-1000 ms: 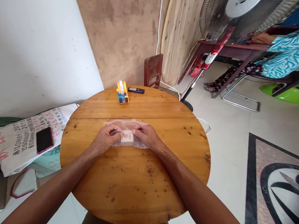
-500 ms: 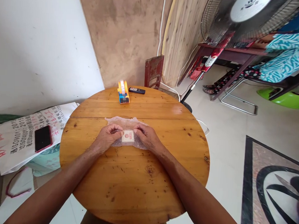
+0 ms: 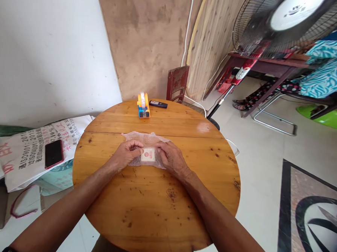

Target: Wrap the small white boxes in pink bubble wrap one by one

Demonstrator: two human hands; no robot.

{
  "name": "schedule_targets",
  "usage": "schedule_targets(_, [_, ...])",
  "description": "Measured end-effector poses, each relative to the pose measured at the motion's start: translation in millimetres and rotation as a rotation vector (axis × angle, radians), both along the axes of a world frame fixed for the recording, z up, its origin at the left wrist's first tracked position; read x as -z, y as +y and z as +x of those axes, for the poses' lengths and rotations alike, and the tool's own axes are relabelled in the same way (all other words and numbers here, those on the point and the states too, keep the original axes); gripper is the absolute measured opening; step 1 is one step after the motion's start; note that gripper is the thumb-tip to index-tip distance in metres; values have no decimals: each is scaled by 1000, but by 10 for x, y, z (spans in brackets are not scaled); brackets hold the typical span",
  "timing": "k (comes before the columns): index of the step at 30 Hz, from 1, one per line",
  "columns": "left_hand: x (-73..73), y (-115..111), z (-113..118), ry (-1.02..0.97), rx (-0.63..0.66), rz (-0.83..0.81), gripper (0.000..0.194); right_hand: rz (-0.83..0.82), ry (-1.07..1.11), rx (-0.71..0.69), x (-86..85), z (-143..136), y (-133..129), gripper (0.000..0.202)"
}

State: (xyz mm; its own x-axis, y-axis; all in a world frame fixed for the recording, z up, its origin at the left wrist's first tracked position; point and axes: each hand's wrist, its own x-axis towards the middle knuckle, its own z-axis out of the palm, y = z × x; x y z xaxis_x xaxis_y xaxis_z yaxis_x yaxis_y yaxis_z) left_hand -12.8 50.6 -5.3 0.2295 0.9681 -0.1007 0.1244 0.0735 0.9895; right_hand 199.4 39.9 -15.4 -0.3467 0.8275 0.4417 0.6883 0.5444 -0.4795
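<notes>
A small white square packet with red print (image 3: 148, 154) lies on a sheet of clear bubble wrap (image 3: 145, 139) at the middle of the round wooden table (image 3: 153, 200). My left hand (image 3: 129, 154) is at the packet's left side, its thumb and fingers pinched on the bubble wrap. On the right side my right hand (image 3: 171, 158) is closed the same way on the wrap, with its fingertips close to the packet's edge. Part of the wrap is hidden under both hands.
An orange and blue tape dispenser (image 3: 143, 106) and a dark handheld device (image 3: 158, 104) are at the table's far edge. Left are sacks (image 3: 34, 149) with a phone (image 3: 54, 154). Beyond stand a chair (image 3: 177, 83), a fan (image 3: 245, 68) and a seated person (image 3: 326, 78).
The whole view has shifted slightly, so the table and room appear further right. Both hands stay at the packet and wrap with only slight finger movement.
</notes>
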Motion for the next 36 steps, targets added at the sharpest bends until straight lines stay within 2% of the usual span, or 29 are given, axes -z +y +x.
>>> schedule_targets(4, [-43, 2, 9, -21, 35, -30, 33, 8, 22, -126, -143, -13, -42, 31])
schedule_targets(11, [-49, 51, -16, 55, 65, 29, 32, -61, -316, -135, -427, -91, -49, 40])
schedule_targets(16, [-75, 95, -41, 75, 133, 27, 29, -97, -283, -289, -579, -160, 88, 42])
schedule_targets(19, [-62, 135, -55, 39, 162, 13, 31, -196, -211, -377, -550, -175, 186, 41])
schedule_targets(22, [-42, 182, -82, 18, 178, -54, 33, -301, -96, -433, -449, -152, 257, 43])
schedule_targets(26, [-25, 243, -133, 5, 216, -127, 36, -383, 35, -423, -330, -92, 284, 37])
schedule_targets(29, [-29, 271, -159, 39, 252, -138, 36, -287, 62, -427, -316, -70, 269, 26])
schedule_targets(32, [-56, 286, -174, 120, 293, -110, 35, -151, -16, -474, -344, -79, 243, 15])
schedule_targets(36, [-118, 313, -226, 227, 333, -78, 39, -63, -122, -479, -367, -104, 212, 21])
